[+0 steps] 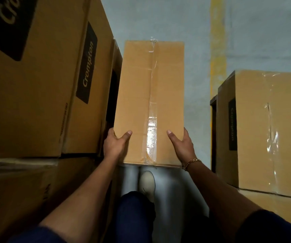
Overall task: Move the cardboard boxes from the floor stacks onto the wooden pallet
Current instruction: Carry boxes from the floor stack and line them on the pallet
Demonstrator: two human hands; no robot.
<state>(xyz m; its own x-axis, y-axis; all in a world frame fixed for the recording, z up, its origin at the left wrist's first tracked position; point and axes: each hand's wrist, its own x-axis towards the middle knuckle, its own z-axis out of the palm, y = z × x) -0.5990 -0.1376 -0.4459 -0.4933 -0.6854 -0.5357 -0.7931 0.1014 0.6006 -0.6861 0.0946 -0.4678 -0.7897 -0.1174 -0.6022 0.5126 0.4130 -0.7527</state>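
Two stacks flank you. Left, the Crompton boxes point(36, 88). Close beside them your left hand point(115, 144) grips the long carton point(150, 85) at its near-left corner, thumb flat on top, other fingers hidden. Your right hand point(181, 146) mirrors it at the near-right corner, so the carton is held above the grey floor point(193, 50). Right, the taped boxes point(263, 128). The carton is likely stiff and nose-heavy. Its tape point(151, 130) looks slick, so hold bare cardboard.
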